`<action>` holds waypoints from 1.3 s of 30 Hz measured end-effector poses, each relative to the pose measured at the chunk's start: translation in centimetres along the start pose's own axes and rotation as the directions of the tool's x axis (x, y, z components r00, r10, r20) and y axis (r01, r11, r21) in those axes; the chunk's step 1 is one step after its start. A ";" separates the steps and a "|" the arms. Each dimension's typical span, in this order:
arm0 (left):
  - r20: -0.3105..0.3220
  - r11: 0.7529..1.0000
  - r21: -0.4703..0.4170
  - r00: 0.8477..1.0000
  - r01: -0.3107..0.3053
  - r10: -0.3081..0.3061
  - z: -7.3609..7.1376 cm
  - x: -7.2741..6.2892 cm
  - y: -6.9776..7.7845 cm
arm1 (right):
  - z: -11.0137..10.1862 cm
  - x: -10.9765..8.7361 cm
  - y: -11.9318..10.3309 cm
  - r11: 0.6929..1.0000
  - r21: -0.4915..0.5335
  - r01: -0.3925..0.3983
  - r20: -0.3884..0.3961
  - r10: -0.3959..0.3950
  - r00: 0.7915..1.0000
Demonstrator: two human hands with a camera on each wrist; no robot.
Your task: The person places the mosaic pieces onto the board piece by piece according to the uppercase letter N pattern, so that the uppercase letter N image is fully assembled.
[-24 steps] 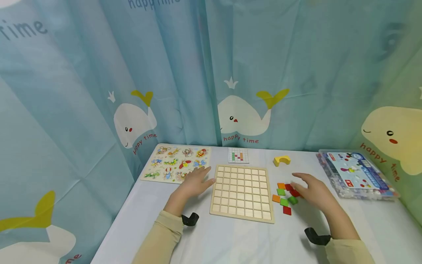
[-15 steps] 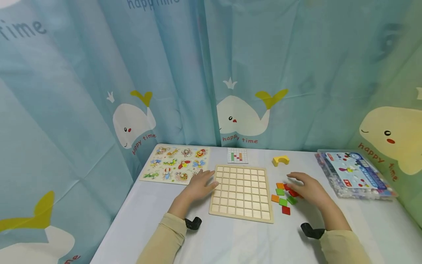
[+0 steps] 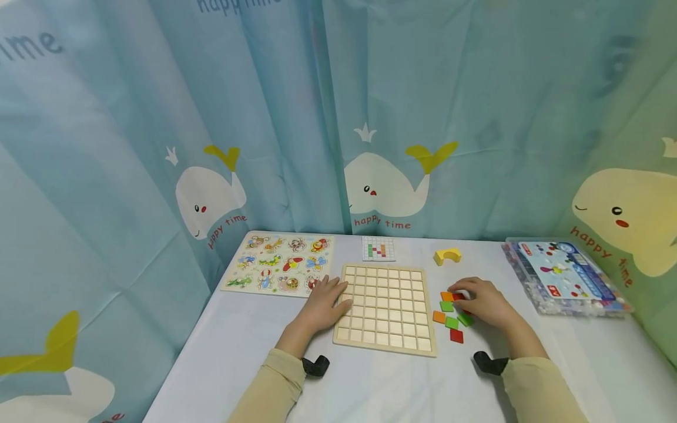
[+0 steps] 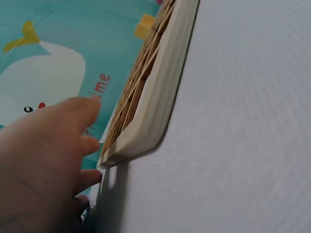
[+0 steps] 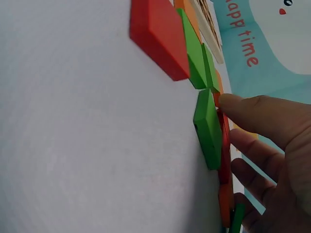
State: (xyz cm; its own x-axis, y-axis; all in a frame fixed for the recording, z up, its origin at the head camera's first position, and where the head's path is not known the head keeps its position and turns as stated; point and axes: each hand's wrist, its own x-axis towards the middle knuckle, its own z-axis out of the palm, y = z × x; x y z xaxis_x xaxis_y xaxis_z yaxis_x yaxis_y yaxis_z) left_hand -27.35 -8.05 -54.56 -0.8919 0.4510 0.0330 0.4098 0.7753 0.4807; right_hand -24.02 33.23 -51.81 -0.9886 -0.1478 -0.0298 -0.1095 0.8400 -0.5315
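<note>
A square wooden grid board lies flat on the white table. My left hand is at its left edge, fingers spread over the rim; the left wrist view shows the thumb beside the board's corner. Right of the board lies a loose group of small square tiles, among them an orange tile, a green tile and a red tile. My right hand reaches low over the far tiles, partly hiding them. In the right wrist view its thumb is right at the tiles behind a green tile, fingers loosely bent.
A pattern card lies behind the board. At the back left is an insect puzzle board. A yellow arch block stands behind the tiles, and a clear plastic case lies at right. A whale-print curtain encloses the table.
My left hand has come right and down onto the board's left edge. The right hand has moved left and lower over the tiles, its fingertips closer together. The view has shifted slightly.
</note>
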 end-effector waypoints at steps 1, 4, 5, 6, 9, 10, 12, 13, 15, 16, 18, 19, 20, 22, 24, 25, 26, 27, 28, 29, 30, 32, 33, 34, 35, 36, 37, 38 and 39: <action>-0.002 1.000 0.018 1.000 -0.006 0.006 0.1 0.0 0.0 | 0.1 0.1 0.0 1.000 -0.010 -0.006 0.001 0.007 1.000; -0.016 0.998 0.062 0.999 -0.029 0.031 0.4 -0.2 -0.2 | 0.4 0.2 0.0 0.999 -0.030 -0.020 -0.008 0.020 1.000; -0.020 0.997 0.070 0.999 -0.036 0.037 0.4 -0.2 -0.3 | 0.4 0.3 0.0 0.999 -0.036 -0.023 -0.013 0.022 1.000; -0.019 0.996 0.080 0.999 -0.036 0.038 0.5 -0.3 -0.3 | 0.5 0.3 0.0 0.999 -0.040 -0.024 -0.018 0.024 1.000; -0.021 0.995 0.089 0.999 -0.038 0.040 0.7 -0.4 -0.5 | 0.6 0.4 -0.1 0.998 -0.054 -0.031 -0.027 0.029 0.999; -0.021 0.995 0.096 0.999 -0.038 0.040 0.7 -0.5 -0.5 | 0.7 0.5 -0.1 0.998 -0.058 -0.034 -0.028 0.033 0.999; -0.019 0.993 0.109 0.999 -0.035 0.037 0.8 -0.5 -0.6 | 0.7 0.5 -0.2 0.997 -0.064 -0.045 -0.029 0.043 0.999; -0.021 0.993 0.110 0.999 -0.034 0.037 0.8 -0.6 -0.5 | 0.8 0.5 -0.2 0.996 -0.068 -0.050 -0.030 0.048 0.998; -0.024 0.992 0.122 0.999 -0.033 0.037 0.8 -0.6 -0.4 | 0.8 0.5 -0.2 0.996 -0.073 -0.058 -0.032 0.056 0.998; -0.025 0.991 0.126 0.999 -0.033 0.036 0.9 -0.6 -0.4 | 0.7 0.5 -0.2 0.995 -0.075 -0.061 -0.034 0.059 0.998; -0.028 0.991 0.132 0.999 -0.033 0.037 0.9 -0.6 -0.3 | 0.7 0.5 -0.1 0.995 -0.082 -0.062 -0.036 0.059 0.998; -0.031 0.990 0.134 0.999 -0.033 0.038 1.0 -0.6 -0.3 | 0.6 0.5 -0.1 0.994 -0.085 -0.062 -0.035 0.059 0.998; -0.031 0.990 0.139 0.999 -0.033 0.038 1.1 -0.5 -0.4 | 0.6 0.5 -0.2 0.994 -0.085 -0.064 -0.034 0.062 0.998; -0.036 0.989 0.143 0.999 -0.035 0.041 1.3 -0.4 -0.5 | 0.6 0.5 -0.2 0.994 -0.083 -0.072 -0.027 0.070 0.997; -0.036 0.989 0.144 0.999 -0.034 0.040 1.4 -0.3 -0.7 | 0.5 0.5 -0.3 0.994 -0.074 -0.080 -0.022 0.079 0.997; -0.035 0.989 0.146 0.999 -0.033 0.038 1.5 -0.3 -0.8 | 0.4 0.5 -0.4 0.994 -0.068 -0.085 -0.020 0.084 0.996; -0.033 0.989 0.145 0.999 -0.031 0.037 1.6 -0.2 -0.8 | 0.4 0.5 -0.4 0.994 -0.059 -0.087 -0.017 0.087 0.996; -0.035 0.989 0.147 0.999 -0.032 0.037 1.6 -0.2 -0.9 | 0.3 0.5 -0.5 0.995 -0.052 -0.091 -0.017 0.090 0.996; -0.036 0.988 0.149 0.999 -0.033 0.039 1.6 -0.2 -0.9 | 0.2 0.6 -0.6 0.995 -0.045 -0.094 -0.017 0.093 0.996; -0.034 0.988 0.152 0.999 -0.031 0.037 1.7 -0.1 -1.0 | 0.1 0.6 -0.8 0.995 -0.039 -0.095 -0.016 0.094 0.995; -0.038 0.988 0.154 0.999 -0.033 0.039 1.7 -0.1 -1.0 | 0.0 0.6 -0.9 0.995 -0.035 -0.096 -0.014 0.095 0.995; -0.042 0.987 0.157 0.998 -0.036 0.043 1.7 -0.1 -1.0 | -0.1 0.8 -1.2 0.995 -0.028 -0.097 -0.013 0.097 0.995; -0.043 0.987 0.157 0.998 -0.037 0.044 1.7 -0.1 -1.0 | -0.1 0.9 -1.4 0.995 -0.025 -0.100 -0.012 0.100 0.995; -0.044 0.987 0.155 0.998 -0.037 0.045 1.7 -0.2 -1.0 | -0.1 1.0 -1.7 0.994 -0.022 -0.103 -0.010 0.103 0.995; -0.046 0.987 0.153 0.998 -0.038 0.046 1.7 -0.2 -1.0 | -0.2 1.0 -1.9 0.995 -0.017 -0.102 -0.008 0.102 0.995; -0.045 0.988 0.152 0.998 -0.038 0.045 1.7 -0.2 -1.0 | -0.2 1.1 -2.2 0.995 -0.013 -0.100 -0.008 0.100 0.995; -0.044 0.988 0.151 0.998 -0.037 0.044 1.6 -0.2 -1.0 | -0.3 1.2 -2.5 0.995 -0.011 -0.098 -0.007 0.098 0.995; -0.042 0.988 0.150 0.998 -0.035 0.042 1.6 -0.2 -1.0 | -0.3 1.2 -2.8 0.995 -0.007 -0.098 -0.007 0.098 0.995; -0.041 0.988 0.150 0.998 -0.034 0.040 1.6 -0.2 -1.0 | -0.4 1.3 -3.1 0.996 -0.002 -0.094 -0.005 0.094 0.996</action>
State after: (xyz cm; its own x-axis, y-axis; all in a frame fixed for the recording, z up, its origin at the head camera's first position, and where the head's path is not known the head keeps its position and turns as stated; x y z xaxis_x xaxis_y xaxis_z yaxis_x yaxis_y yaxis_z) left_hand -27.30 -8.24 -56.46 -0.8818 0.4633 0.0881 0.4636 0.8172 0.3425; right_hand -25.00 30.65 -49.89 -0.9950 -0.0649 -0.0753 -0.0158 0.8512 -0.5247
